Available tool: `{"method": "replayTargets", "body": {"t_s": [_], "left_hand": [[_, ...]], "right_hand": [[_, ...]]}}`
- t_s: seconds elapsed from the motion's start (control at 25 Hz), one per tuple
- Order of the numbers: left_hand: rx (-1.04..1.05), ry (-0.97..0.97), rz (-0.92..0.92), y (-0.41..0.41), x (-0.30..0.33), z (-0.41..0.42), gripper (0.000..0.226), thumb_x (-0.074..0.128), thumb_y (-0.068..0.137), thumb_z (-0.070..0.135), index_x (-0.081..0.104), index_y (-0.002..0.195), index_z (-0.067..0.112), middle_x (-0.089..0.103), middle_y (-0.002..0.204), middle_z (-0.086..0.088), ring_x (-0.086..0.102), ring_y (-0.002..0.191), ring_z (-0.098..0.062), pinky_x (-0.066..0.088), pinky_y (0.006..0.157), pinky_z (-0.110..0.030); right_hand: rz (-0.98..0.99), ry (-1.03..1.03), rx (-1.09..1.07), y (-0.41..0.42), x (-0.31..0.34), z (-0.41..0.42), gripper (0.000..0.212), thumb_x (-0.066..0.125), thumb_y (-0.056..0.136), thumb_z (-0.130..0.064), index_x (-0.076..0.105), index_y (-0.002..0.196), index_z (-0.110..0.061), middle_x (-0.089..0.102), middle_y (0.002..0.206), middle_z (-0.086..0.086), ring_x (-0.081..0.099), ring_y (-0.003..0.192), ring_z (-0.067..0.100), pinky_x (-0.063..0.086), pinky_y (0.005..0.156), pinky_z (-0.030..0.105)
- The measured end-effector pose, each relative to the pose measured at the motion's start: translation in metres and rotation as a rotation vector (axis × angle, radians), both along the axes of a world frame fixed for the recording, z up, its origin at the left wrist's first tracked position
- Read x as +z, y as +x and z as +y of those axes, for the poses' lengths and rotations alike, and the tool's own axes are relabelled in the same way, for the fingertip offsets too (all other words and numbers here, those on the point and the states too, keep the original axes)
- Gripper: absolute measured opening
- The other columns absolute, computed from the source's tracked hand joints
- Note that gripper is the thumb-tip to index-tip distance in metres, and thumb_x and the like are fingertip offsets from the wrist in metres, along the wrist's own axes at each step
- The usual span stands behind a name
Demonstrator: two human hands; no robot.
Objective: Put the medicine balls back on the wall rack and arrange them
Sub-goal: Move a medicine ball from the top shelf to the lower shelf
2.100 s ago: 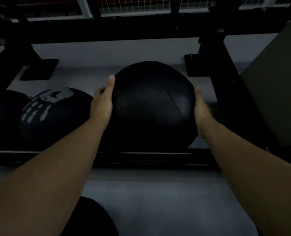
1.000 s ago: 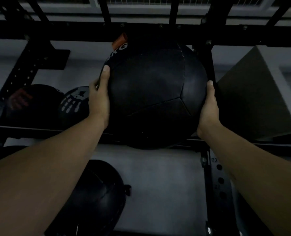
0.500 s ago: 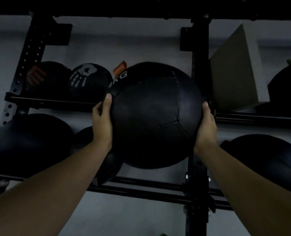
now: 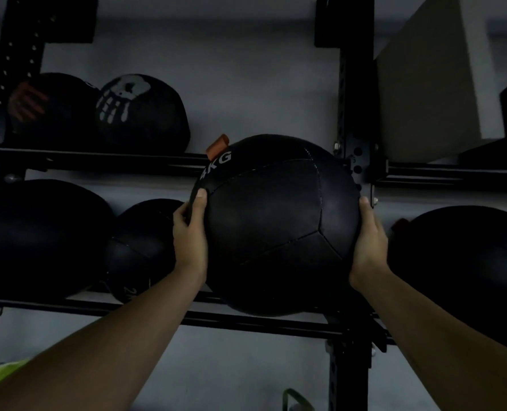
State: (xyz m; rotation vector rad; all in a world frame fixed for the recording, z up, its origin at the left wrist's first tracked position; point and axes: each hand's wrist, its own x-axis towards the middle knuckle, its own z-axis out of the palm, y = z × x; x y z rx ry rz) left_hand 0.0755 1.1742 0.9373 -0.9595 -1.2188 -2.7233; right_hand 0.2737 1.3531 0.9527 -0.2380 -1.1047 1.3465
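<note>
I hold a large black medicine ball [image 4: 276, 223] marked "KG" between both hands, in front of the wall rack. My left hand [image 4: 190, 235] presses its left side and my right hand [image 4: 368, 244] presses its right side. The ball's bottom sits at about the level of the lower rack rail [image 4: 246, 320], beside the black upright post [image 4: 354, 114]. Left of it on the lower shelf rest a small black ball [image 4: 141, 247] and a big black ball [image 4: 39, 235]. The upper rail [image 4: 98, 161] carries two balls, one with a white handprint [image 4: 139, 111] and one with a red handprint [image 4: 51, 108].
A grey foam block [image 4: 430, 84] stands on the upper shelf right of the post. Another large black ball [image 4: 465, 262] lies on the lower shelf at right. An orange tab [image 4: 216, 146] sticks up behind the held ball. Something green [image 4: 293, 400] shows at the bottom.
The view has tilted up from the floor to the rack. The ball, held in both hands throughout, has been lifted and now sits lower in frame, down at the lower shelf rail.
</note>
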Motion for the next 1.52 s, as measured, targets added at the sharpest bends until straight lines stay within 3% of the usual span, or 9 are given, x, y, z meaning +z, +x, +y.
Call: {"method": "replayTargets", "body": {"t_s": [0.16, 0.24, 0.32, 0.4, 0.52, 0.84, 1.2, 1.32, 1.52], "left_hand": [[-0.014, -0.039, -0.067, -0.030, -0.024, 0.033, 0.118, 0.071, 0.044, 0.096, 0.058, 0.140, 0.029, 0.070, 0.133, -0.001, 0.070, 0.119, -0.023, 0.055, 0.106, -0.048], [-0.059, -0.104, -0.082, -0.046, -0.031, 0.046, 0.115, 0.072, 0.050, 0.094, 0.060, 0.142, 0.026, 0.070, 0.136, -0.006, 0.069, 0.122, -0.028, 0.054, 0.108, -0.050], [-0.030, -0.175, 0.037, -0.057, -0.033, 0.065, 0.095, 0.067, 0.063, 0.090, 0.062, 0.137, 0.030, 0.067, 0.139, -0.001, 0.063, 0.131, -0.028, 0.051, 0.111, -0.046], [0.098, -0.258, 0.271, -0.062, -0.028, 0.087, 0.073, 0.061, 0.074, 0.085, 0.057, 0.136, 0.047, 0.058, 0.144, 0.010, 0.051, 0.142, -0.020, 0.043, 0.117, -0.044], [0.216, -0.236, 0.377, -0.072, -0.016, 0.117, 0.075, 0.058, 0.076, 0.083, 0.057, 0.141, 0.046, 0.053, 0.151, 0.013, 0.045, 0.146, -0.013, 0.033, 0.125, -0.048], [0.244, -0.318, 0.394, -0.073, -0.013, 0.110, 0.078, 0.054, 0.078, 0.083, 0.052, 0.146, 0.045, 0.048, 0.156, 0.012, 0.041, 0.149, -0.014, 0.030, 0.126, -0.049], [0.230, -0.647, 0.466, -0.062, -0.008, 0.087, 0.081, 0.038, 0.098, 0.075, 0.020, 0.167, 0.036, 0.016, 0.176, -0.001, 0.017, 0.162, -0.031, 0.018, 0.130, -0.056], [0.251, -0.651, 0.460, -0.057, -0.014, 0.086, 0.079, 0.035, 0.101, 0.072, 0.018, 0.168, 0.035, 0.014, 0.177, -0.004, 0.015, 0.163, -0.033, 0.015, 0.131, -0.055], [0.264, -0.610, 0.542, -0.051, -0.058, 0.076, 0.074, 0.031, 0.107, 0.062, 0.007, 0.169, 0.031, 0.004, 0.179, -0.008, 0.005, 0.164, -0.032, 0.007, 0.131, -0.052]], "right_hand": [[-0.075, 0.000, -0.033, -0.023, -0.012, 0.024, 0.045, 0.065, 0.090, -0.064, 0.075, 0.121, -0.034, 0.079, 0.122, -0.002, 0.075, 0.113, 0.023, 0.059, 0.104, 0.046], [-0.152, 0.024, -0.069, -0.036, -0.019, 0.038, 0.043, 0.061, 0.097, -0.058, 0.070, 0.130, -0.032, 0.074, 0.132, 0.002, 0.069, 0.120, 0.024, 0.055, 0.108, 0.045], [-0.226, 0.144, -0.163, -0.050, -0.028, 0.055, 0.043, 0.056, 0.103, -0.052, 0.064, 0.141, -0.033, 0.061, 0.147, 0.002, 0.058, 0.134, 0.022, 0.047, 0.117, 0.046], [-0.287, 0.326, -0.277, -0.065, -0.031, 0.070, 0.043, 0.054, 0.104, -0.050, 0.061, 0.145, -0.038, 0.052, 0.151, -0.002, 0.051, 0.140, 0.017, 0.040, 0.121, 0.043], [-0.308, 0.462, -0.426, -0.087, -0.025, 0.083, 0.041, 0.053, 0.102, -0.054, 0.064, 0.140, -0.043, 0.054, 0.146, -0.007, 0.050, 0.139, 0.014, 0.037, 0.117, 0.038], [-0.384, 0.505, -0.449, -0.083, -0.022, 0.081, 0.048, 0.048, 0.100, -0.059, 0.060, 0.144, -0.042, 0.053, 0.150, -0.005, 0.047, 0.145, 0.018, 0.034, 0.125, 0.051], [-0.736, 0.561, -0.390, -0.060, -0.015, 0.068, 0.062, 0.029, 0.107, -0.062, 0.028, 0.166, -0.042, 0.026, 0.176, 0.000, 0.023, 0.163, 0.025, 0.021, 0.130, 0.060], [-0.823, 0.535, -0.388, -0.052, -0.015, 0.058, 0.064, 0.026, 0.109, -0.059, 0.019, 0.169, -0.038, 0.017, 0.180, 0.002, 0.013, 0.166, 0.026, 0.015, 0.132, 0.057], [-0.883, 0.460, -0.465, -0.035, -0.062, 0.029, 0.063, 0.033, 0.111, -0.050, 0.014, 0.170, -0.037, 0.013, 0.180, 0.003, 0.014, 0.166, 0.027, 0.016, 0.133, 0.048]]}}
